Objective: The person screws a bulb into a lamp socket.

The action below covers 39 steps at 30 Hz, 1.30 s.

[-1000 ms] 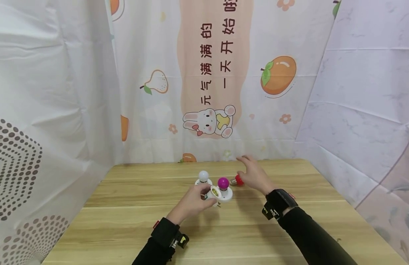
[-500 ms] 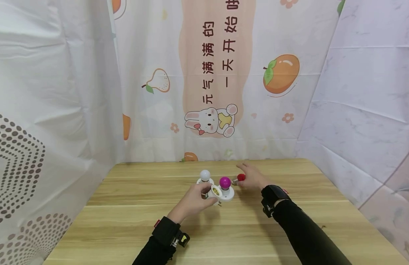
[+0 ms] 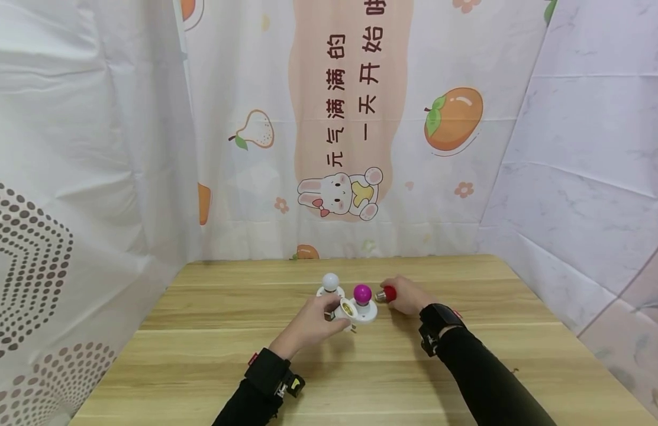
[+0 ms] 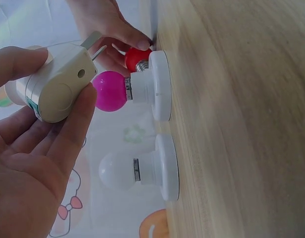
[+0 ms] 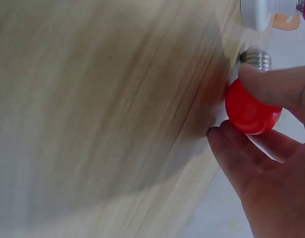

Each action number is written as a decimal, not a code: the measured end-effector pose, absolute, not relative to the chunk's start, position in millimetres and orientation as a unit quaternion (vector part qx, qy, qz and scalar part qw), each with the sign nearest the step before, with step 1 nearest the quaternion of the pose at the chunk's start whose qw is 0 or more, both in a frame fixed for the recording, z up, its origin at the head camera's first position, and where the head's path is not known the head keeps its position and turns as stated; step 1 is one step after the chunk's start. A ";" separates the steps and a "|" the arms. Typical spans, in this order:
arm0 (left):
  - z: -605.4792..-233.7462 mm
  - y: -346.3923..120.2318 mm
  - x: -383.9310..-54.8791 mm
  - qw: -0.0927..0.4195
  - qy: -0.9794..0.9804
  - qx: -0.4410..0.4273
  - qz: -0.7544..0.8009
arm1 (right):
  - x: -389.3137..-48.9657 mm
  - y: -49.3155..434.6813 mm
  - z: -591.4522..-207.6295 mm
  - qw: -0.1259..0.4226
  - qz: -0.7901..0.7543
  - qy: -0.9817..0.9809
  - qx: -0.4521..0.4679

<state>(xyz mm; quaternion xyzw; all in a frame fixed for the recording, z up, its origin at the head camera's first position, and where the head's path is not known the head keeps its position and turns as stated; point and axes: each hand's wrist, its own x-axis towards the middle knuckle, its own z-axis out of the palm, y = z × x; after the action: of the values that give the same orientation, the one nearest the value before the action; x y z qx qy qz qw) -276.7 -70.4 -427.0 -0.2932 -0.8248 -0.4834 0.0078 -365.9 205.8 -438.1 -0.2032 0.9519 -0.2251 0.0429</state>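
Observation:
My left hand holds a white plug-in lamp socket between thumb and fingers, its metal prongs sticking out and its round mouth facing up in the head view. A red light bulb lies at the tabletop with its threaded metal end towards the other lamps. Thumb and fingers of my right hand close around the red glass in the right wrist view. Just left of it, a magenta bulb stands upright in a round white lamp base. Behind my left hand, a white bulb stands in a second base.
The wooden table reaches back to a printed curtain with fruit and a rabbit. White cloth walls hang at both sides. Both bulb bases stand close together between the hands.
My right hand has come down and curled around the red bulb, whose metal end is turned slightly. My left hand keeps the socket in nearly the same place.

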 end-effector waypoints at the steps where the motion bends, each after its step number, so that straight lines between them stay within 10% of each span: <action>1: -427.0 -70.6 -276.6 0.008 -0.826 -0.294 -0.481 | -365.1 206.8 -438.3 0.042 -0.223 0.952 -0.205; 39: -427.1 -70.5 -274.0 0.002 -0.830 -0.299 -0.470 | -308.2 195.0 -395.9 -0.032 -0.369 0.900 -0.229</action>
<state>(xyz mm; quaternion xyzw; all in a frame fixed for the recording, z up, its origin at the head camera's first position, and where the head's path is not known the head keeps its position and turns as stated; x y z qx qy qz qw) -274.0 -70.5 -427.1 -0.2985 -0.8304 -0.4704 0.0023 -308.2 195.0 -395.9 -0.2291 0.9001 -0.3692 -0.0317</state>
